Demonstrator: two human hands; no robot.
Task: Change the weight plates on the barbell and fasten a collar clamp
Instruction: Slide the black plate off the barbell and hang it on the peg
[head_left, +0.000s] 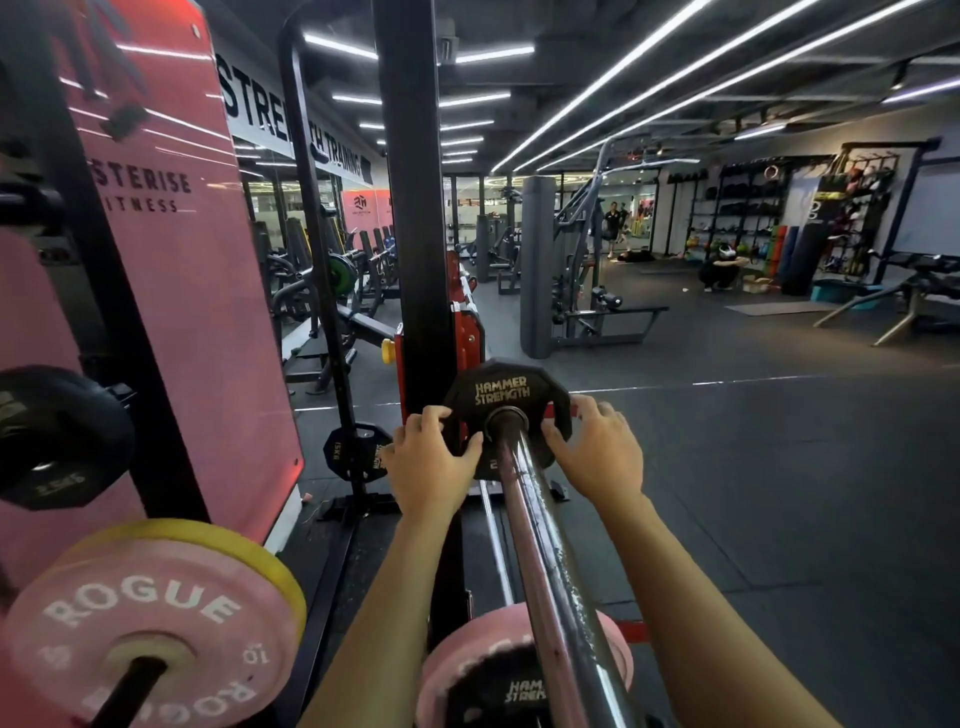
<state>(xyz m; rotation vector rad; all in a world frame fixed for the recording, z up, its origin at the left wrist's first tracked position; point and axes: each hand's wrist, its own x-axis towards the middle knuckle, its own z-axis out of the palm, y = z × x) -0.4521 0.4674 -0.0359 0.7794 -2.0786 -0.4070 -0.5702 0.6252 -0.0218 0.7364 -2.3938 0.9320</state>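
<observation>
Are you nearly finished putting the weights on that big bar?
Partly. Both hands, left and right, grip a small black Hammer Strength plate threaded on the shiny steel barbell sleeve; whether it is going on or coming off, I cannot tell. No collar clamp shows on the sleeve, so fastening it remains.

Barbell sleeve glossy chromed metal; black plate matt, rubbery.

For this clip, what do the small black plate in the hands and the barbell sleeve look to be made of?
Black plate: seemingly matte rubber or urethane coating, dull, with printed gold lettering. Barbell sleeve: bare metal, likely chromed steel, bright with streaky reflections. Left hand and right hand grip the plate's edges.
</observation>
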